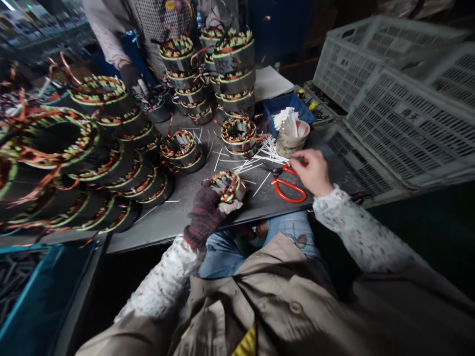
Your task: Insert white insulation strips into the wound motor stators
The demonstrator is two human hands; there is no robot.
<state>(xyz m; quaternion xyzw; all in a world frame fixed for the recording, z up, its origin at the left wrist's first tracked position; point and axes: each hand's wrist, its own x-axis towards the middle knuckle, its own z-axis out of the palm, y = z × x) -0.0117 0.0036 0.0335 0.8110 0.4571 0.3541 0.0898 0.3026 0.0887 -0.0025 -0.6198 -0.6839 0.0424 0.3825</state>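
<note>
My left hand (205, 211), in a dark knitted glove, is closed around the side of a small motor stator (230, 188) with copper windings near the table's front edge. My bare right hand (313, 172) hovers at the upper loop of red-handled scissors (289, 190), fingertips pinched together. Whether anything sits between those fingertips is too small to make out. Just beyond them stands a round cup (291, 143) filled with white strips (285, 120). More loose white strips (269, 151) lie scattered between the cup and the stator.
Stacked stators (111, 158) crowd the left side, and more stacks (235, 74) rise at the back. Single stators (181, 151) stand mid-table. A blue bin (272, 111) sits behind the cup. Grey plastic crates (401, 109) are on the right. Across the table, a co-worker's gloved hand (131, 76) touches a stator.
</note>
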